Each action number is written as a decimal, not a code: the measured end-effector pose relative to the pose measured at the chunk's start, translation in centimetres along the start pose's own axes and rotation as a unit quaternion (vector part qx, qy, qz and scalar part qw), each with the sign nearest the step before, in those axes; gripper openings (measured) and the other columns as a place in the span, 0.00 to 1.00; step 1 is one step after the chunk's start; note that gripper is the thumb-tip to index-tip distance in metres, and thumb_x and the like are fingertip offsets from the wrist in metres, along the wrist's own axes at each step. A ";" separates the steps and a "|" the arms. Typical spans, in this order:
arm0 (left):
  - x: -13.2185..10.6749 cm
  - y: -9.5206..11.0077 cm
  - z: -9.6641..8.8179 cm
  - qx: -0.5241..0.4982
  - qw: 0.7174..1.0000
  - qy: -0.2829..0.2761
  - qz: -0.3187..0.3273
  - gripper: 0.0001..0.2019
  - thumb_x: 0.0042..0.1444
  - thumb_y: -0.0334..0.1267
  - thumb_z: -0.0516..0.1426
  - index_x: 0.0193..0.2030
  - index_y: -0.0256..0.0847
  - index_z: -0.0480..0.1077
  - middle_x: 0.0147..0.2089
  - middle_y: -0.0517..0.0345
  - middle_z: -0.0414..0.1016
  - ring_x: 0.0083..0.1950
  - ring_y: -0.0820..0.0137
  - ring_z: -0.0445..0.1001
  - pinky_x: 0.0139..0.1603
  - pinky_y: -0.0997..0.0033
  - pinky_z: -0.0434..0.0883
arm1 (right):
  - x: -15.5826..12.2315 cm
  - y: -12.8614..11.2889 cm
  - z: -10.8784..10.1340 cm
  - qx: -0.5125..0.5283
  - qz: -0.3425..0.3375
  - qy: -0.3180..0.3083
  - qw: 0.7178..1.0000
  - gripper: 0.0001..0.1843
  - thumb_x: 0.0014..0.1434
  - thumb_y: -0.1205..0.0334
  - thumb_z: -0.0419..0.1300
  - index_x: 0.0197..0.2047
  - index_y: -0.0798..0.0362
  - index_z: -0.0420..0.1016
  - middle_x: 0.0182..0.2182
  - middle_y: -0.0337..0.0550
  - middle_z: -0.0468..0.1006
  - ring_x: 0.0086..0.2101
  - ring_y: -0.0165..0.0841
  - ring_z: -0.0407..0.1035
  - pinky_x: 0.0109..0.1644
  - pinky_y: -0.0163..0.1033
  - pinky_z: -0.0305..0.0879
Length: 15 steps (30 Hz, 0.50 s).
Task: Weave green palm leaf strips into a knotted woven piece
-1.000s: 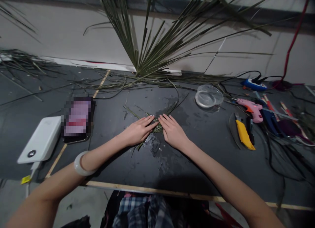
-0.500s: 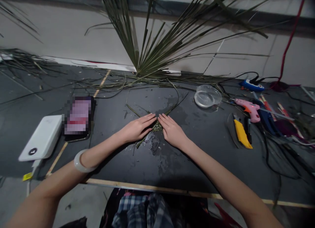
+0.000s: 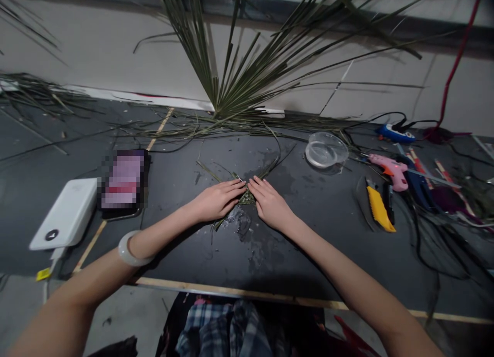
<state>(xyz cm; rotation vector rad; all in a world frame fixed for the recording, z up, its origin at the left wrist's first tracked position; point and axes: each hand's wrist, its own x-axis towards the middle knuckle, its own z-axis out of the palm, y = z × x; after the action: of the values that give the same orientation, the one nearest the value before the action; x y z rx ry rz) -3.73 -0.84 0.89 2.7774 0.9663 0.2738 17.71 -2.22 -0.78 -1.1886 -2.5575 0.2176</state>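
A small woven piece of green leaf strips (image 3: 246, 197) lies on the dark tabletop in front of me, loose strip ends sticking out from it at several sides. My left hand (image 3: 221, 198) reaches in from the left, its fingers stretched out and resting flat over the piece's left upper edge. From the other side, my right hand (image 3: 270, 201) lays its straight fingers on the right upper edge. Both sets of fingertips nearly meet above the weave. What lies under the fingers is hidden.
A fan-shaped palm leaf (image 3: 239, 89) stands against the wall, with loose strips (image 3: 173, 129) below. Left are a phone (image 3: 123, 184) and power bank (image 3: 65, 213). To the right are a clear plastic bowl (image 3: 326, 150), pink glue gun (image 3: 389, 169) and yellow cutter (image 3: 380, 208).
Both hands keep nearly the same place on the woven piece. The right fingers have shifted very slightly; nothing is let go or picked up.
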 end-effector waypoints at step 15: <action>0.4 -0.2 -0.2 -0.020 0.999 -0.033 0.018 0.22 0.64 0.34 0.44 0.65 0.33 0.56 0.67 0.46 0.56 0.67 0.66 0.57 0.67 0.62 0.58 | -0.2 1.1 0.5 0.102 0.025 0.051 0.993 0.25 0.62 0.70 0.45 0.61 0.64 0.62 0.60 0.57 0.65 0.61 0.36 0.58 0.66 0.48 0.53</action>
<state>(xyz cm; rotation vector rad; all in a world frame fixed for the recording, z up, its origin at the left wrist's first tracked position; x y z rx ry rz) -3.53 -0.45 1.05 2.7504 0.8866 0.2030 18.44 -1.67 -1.54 -1.1553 -2.3557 0.4080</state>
